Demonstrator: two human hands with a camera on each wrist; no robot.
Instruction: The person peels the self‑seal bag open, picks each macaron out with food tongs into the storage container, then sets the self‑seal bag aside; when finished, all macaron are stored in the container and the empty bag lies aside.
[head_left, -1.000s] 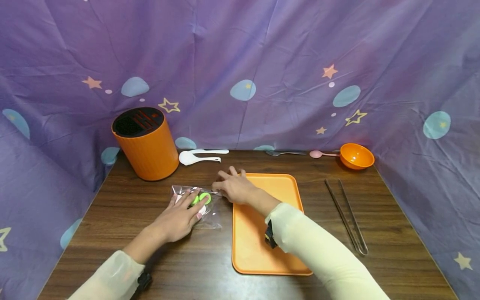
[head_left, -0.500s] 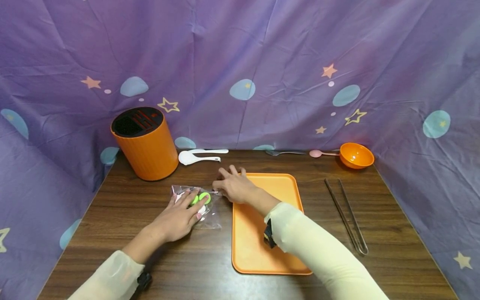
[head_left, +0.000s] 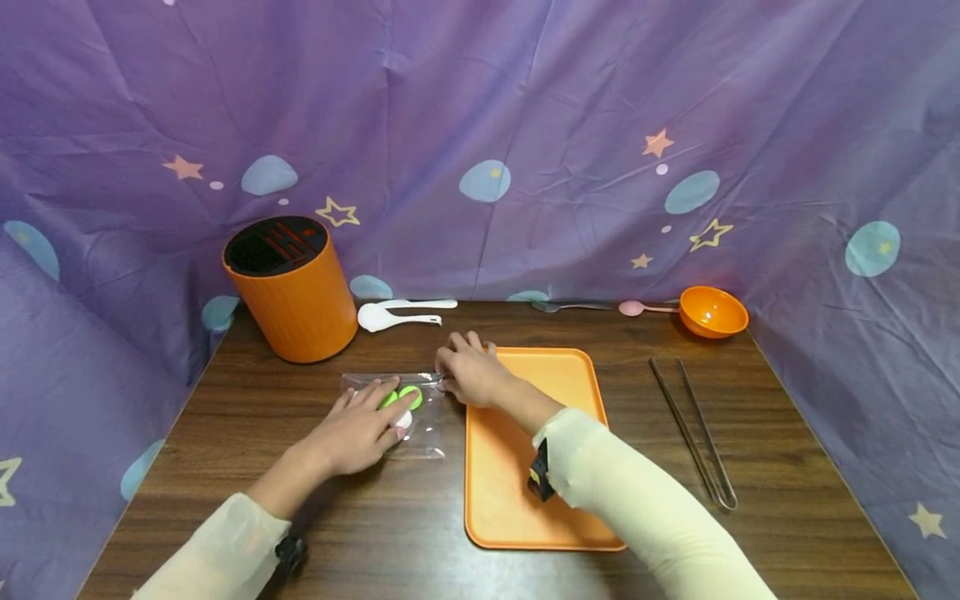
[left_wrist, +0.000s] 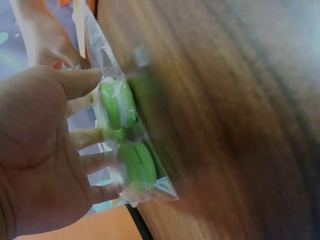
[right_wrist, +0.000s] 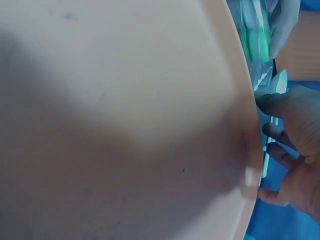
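Note:
A clear plastic bag (head_left: 429,437) lies on the table left of the orange tray (head_left: 498,500), with round green pieces (head_left: 410,397) and white ones inside. In the left wrist view, the green pieces (left_wrist: 137,162) are thick discs with a groove round the side. My left hand (head_left: 356,433) rests over the bag with its fingers straight and spread, hiding part of the contents. At the bag's far right corner, beside the tray's left edge, my right hand (head_left: 474,375) pinches the plastic between thumb and fingers. Its fingertips are partly hidden in the head view.
An orange knife block (head_left: 300,300) stands at the back left, beside a white ladle (head_left: 375,317) and a white knife (head_left: 420,303). A fork (head_left: 570,307), a pink spoon (head_left: 633,308) and an orange bowl (head_left: 712,312) line the back right. Metal tongs (head_left: 701,442) lie right of the tray.
My right hand has shifted slightly to the right, drawing the bag's far edge straighter and flatter. My left hand stays over the bag almost unmoved.

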